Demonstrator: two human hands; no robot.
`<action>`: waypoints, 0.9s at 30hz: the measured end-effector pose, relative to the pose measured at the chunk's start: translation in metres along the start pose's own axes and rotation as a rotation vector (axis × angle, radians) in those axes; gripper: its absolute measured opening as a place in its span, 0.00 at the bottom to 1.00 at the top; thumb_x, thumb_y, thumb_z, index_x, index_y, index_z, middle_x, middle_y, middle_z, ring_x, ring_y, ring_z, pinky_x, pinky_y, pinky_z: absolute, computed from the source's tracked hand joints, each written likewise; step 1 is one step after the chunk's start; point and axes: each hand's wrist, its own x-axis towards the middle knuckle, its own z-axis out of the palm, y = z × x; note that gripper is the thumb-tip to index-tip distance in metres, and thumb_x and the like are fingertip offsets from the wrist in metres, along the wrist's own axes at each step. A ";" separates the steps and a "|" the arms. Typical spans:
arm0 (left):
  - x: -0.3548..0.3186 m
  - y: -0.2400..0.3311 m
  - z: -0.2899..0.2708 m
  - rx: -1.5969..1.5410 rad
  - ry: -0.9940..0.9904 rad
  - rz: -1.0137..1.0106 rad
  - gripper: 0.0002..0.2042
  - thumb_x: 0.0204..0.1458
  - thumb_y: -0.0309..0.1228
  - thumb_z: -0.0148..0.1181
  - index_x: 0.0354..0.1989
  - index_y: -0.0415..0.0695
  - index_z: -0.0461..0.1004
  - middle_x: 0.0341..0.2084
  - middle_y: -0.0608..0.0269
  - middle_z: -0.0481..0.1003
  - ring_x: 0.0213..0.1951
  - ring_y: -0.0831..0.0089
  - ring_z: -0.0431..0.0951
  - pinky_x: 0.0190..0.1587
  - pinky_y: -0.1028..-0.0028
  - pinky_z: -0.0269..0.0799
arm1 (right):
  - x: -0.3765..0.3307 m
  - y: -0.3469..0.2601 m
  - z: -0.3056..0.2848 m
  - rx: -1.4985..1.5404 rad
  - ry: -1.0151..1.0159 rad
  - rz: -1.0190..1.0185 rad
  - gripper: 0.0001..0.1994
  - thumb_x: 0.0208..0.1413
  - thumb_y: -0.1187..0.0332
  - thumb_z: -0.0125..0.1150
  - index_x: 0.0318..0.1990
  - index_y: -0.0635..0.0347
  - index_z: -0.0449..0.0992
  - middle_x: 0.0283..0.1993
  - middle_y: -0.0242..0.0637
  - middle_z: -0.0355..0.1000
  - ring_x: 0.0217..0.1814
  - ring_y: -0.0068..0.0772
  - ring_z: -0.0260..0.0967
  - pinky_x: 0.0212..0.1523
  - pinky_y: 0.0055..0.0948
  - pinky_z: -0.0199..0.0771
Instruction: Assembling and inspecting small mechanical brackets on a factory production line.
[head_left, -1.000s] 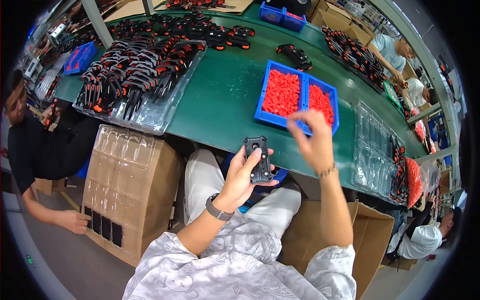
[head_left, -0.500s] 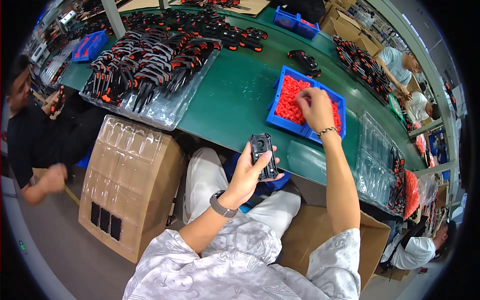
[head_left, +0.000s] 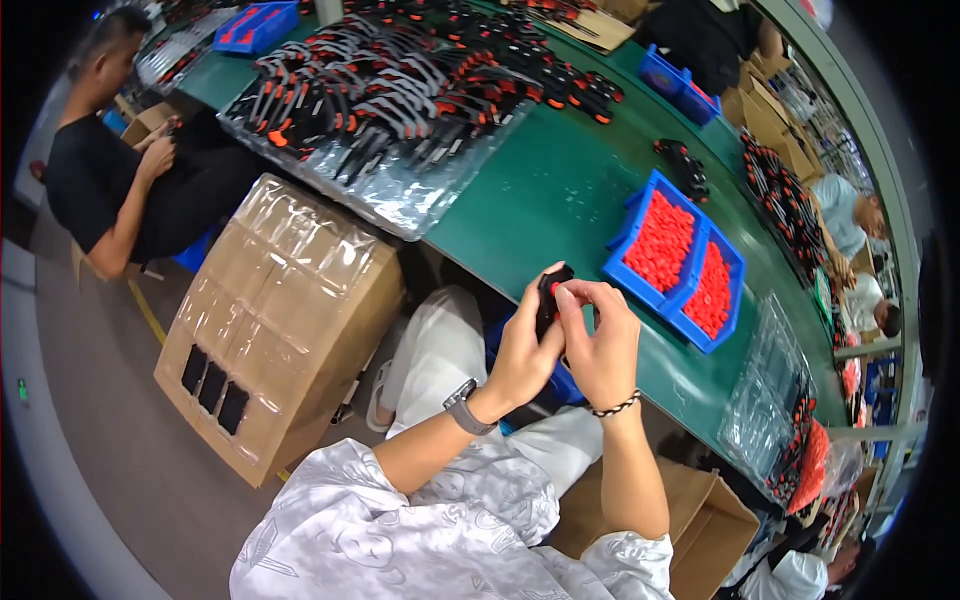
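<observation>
Black plastic part [head_left: 548, 300] sits clamped between left hand [head_left: 525, 355] and right hand [head_left: 600, 345] fingers; blue bins [head_left: 640, 215] at two o'clock on the green bench [head_left: 540, 200].

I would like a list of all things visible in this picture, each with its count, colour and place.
black part: one, black with a red spot, between both hands
blue bins: two, blue, filled with red pieces, on the table at right
table: one, green, across the top
black and orange tools: many, piled on clear plastic, table upper left
cardboard box: one, brown, on the floor at left
other people: several, along the edges
left hand: holds the black part
right hand: fingertips on the black part
</observation>
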 end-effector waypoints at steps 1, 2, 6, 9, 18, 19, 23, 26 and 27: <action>0.000 0.003 -0.011 -0.105 0.013 -0.074 0.22 0.66 0.32 0.50 0.67 0.41 0.59 0.43 0.61 0.75 0.39 0.80 0.74 0.45 0.81 0.69 | 0.004 -0.004 0.005 0.057 -0.063 0.043 0.06 0.54 0.70 0.63 0.34 0.63 0.80 0.33 0.39 0.77 0.32 0.41 0.66 0.37 0.36 0.70; 0.003 0.004 -0.022 -0.249 0.101 -0.118 0.20 0.66 0.34 0.50 0.64 0.41 0.62 0.42 0.61 0.75 0.38 0.79 0.74 0.42 0.78 0.73 | 0.010 -0.006 0.009 0.001 -0.145 -0.014 0.07 0.55 0.69 0.63 0.35 0.64 0.80 0.33 0.40 0.77 0.32 0.42 0.66 0.37 0.36 0.70; 0.002 0.038 -0.053 -0.402 0.333 -0.336 0.15 0.65 0.39 0.53 0.53 0.43 0.68 0.39 0.60 0.76 0.33 0.75 0.77 0.26 0.69 0.81 | 0.069 -0.004 0.048 -0.143 -0.097 -0.247 0.09 0.57 0.66 0.62 0.36 0.63 0.81 0.33 0.42 0.77 0.33 0.45 0.68 0.38 0.36 0.71; 0.001 0.053 -0.072 -0.407 0.282 -0.350 0.14 0.64 0.40 0.53 0.51 0.43 0.69 0.39 0.59 0.77 0.31 0.74 0.77 0.20 0.69 0.78 | 0.139 0.005 0.087 -0.294 0.134 -0.403 0.10 0.57 0.64 0.61 0.40 0.61 0.78 0.33 0.41 0.75 0.35 0.46 0.70 0.37 0.38 0.73; -0.008 0.078 -0.104 -0.296 0.147 -0.411 0.15 0.64 0.42 0.52 0.51 0.44 0.69 0.39 0.57 0.77 0.31 0.70 0.78 0.14 0.68 0.76 | 0.220 0.008 0.148 -0.770 0.199 -0.485 0.11 0.52 0.65 0.62 0.43 0.56 0.77 0.33 0.40 0.76 0.36 0.47 0.72 0.37 0.40 0.75; -0.009 0.077 -0.104 -0.283 0.127 -0.419 0.16 0.64 0.42 0.51 0.52 0.45 0.68 0.40 0.57 0.77 0.32 0.70 0.79 0.16 0.67 0.77 | 0.220 0.004 0.138 -0.760 0.250 -0.509 0.11 0.52 0.65 0.62 0.42 0.56 0.77 0.34 0.40 0.77 0.35 0.47 0.72 0.37 0.40 0.75; -0.008 0.074 -0.094 -0.329 0.057 -0.457 0.18 0.65 0.43 0.50 0.57 0.45 0.67 0.44 0.54 0.77 0.37 0.67 0.80 0.23 0.65 0.82 | 0.206 -0.004 0.088 -0.572 0.476 -0.520 0.09 0.50 0.68 0.63 0.40 0.52 0.79 0.31 0.36 0.77 0.34 0.41 0.72 0.35 0.35 0.74; -0.010 0.077 -0.084 -0.556 0.071 -0.460 0.21 0.66 0.44 0.48 0.62 0.46 0.64 0.49 0.51 0.75 0.43 0.64 0.81 0.31 0.61 0.85 | 0.150 -0.016 0.048 -0.100 0.169 -0.269 0.09 0.49 0.70 0.64 0.40 0.53 0.80 0.31 0.33 0.76 0.32 0.36 0.69 0.34 0.32 0.71; -0.008 0.076 -0.080 -0.558 0.062 -0.474 0.21 0.66 0.44 0.48 0.62 0.46 0.64 0.49 0.51 0.75 0.43 0.64 0.81 0.31 0.61 0.85 | 0.126 -0.018 0.033 -0.051 0.089 -0.258 0.10 0.49 0.71 0.66 0.41 0.54 0.81 0.31 0.32 0.75 0.32 0.32 0.67 0.34 0.29 0.69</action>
